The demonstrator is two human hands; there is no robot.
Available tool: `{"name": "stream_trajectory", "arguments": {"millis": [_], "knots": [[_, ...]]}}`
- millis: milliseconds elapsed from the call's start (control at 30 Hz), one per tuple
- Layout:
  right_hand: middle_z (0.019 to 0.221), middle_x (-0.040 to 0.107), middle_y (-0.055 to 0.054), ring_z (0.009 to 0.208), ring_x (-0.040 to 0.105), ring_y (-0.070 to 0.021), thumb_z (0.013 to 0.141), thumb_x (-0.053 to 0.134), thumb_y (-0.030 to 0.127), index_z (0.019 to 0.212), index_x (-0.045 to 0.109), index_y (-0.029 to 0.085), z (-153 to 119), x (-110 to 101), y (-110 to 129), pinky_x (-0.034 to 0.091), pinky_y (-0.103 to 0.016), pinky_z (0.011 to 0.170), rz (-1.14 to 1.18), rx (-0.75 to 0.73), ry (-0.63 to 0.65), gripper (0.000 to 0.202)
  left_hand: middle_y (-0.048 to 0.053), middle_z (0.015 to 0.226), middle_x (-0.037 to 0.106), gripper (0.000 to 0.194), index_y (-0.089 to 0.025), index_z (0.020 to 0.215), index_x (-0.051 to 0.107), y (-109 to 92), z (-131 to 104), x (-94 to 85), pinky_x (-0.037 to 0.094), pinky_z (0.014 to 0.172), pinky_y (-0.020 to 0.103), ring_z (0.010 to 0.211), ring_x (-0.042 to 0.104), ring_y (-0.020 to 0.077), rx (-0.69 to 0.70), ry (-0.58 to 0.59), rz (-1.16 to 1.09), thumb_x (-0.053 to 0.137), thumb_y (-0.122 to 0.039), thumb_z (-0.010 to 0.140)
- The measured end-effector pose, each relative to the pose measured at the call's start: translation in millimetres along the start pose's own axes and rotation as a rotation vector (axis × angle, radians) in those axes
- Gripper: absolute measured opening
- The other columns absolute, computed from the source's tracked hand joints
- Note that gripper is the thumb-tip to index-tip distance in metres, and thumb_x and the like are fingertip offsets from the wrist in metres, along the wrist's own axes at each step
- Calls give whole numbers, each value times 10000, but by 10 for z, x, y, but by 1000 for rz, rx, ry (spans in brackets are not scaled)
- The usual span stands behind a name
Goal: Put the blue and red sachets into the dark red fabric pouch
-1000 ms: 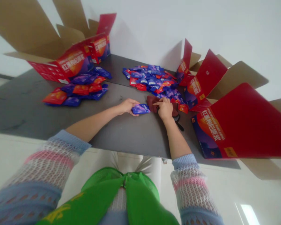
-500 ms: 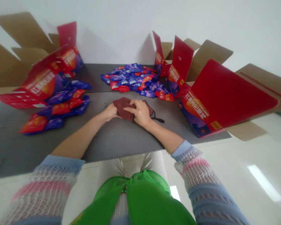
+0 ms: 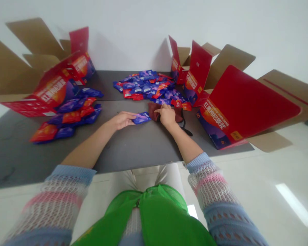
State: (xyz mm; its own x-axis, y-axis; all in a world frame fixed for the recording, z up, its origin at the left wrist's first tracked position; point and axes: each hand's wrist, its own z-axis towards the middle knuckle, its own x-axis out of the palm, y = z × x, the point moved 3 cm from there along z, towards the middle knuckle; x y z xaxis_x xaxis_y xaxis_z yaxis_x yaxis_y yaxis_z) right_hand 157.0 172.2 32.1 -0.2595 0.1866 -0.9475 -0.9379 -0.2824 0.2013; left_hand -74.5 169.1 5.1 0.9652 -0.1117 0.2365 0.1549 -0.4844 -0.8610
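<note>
My left hand [image 3: 123, 120] pinches the near end of a blue-purple sachet [image 3: 142, 118], held flat just above the grey table. To its right, my right hand [image 3: 166, 115] has its fingers closed on a brown cloth pouch [image 3: 154, 111] with a black cord [image 3: 187, 131] trailing from it. The right hand covers much of the pouch. Beyond both hands spreads a pile of blue and red sachets [image 3: 146, 85]. A smaller heap of sachets [image 3: 72, 116] lies left of my left hand.
Open red cartons [image 3: 51, 92] with raised flaps stand at the left. More open red cartons [image 3: 195, 83] line the right, the nearest one [image 3: 217, 126] at the table's right edge. A white wall [image 3: 133, 30] rises behind the grey table [image 3: 133, 147].
The sachet has come into view in my left hand, which no longer touches the brown pouch. My right hand has moved right with the pouch, which now looks more crumpled.
</note>
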Motion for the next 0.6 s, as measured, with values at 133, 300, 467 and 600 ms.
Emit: {"name": "stream_trajectory", "arguments": {"millis": [133,300,467,600], "knots": [[1145,595,-87,1052,515,-239,879,443,44,1214,723,325,29,78,-134,441,-348,848,73,26,-66,519,165,861,773,272,-14,979,742,2,-30,19,599,829,314,764,743,183,-30,-26,22,535,67,822],[1195,557,-80,1096,503,-228,829,414,12,1262,692,305,8,110,-79,444,-336,890,185,-7,-169,593,110,778,763,281,-64,964,760,102,-17,59,591,777,328,681,715,162,113,-136,179,526,24,836],[1156,556,-97,1078,492,-259,878,436,91,1236,706,325,-57,176,103,434,-379,872,146,-49,-55,506,62,683,731,173,-93,898,760,188,38,91,583,716,309,581,663,135,214,-237,256,612,-70,812],[1177,538,-103,1089,489,-261,859,448,75,1311,650,326,-96,216,347,429,-368,848,147,-111,-23,554,62,659,722,189,-102,889,742,187,29,129,593,673,298,589,675,148,208,-236,209,594,-57,780]]}}
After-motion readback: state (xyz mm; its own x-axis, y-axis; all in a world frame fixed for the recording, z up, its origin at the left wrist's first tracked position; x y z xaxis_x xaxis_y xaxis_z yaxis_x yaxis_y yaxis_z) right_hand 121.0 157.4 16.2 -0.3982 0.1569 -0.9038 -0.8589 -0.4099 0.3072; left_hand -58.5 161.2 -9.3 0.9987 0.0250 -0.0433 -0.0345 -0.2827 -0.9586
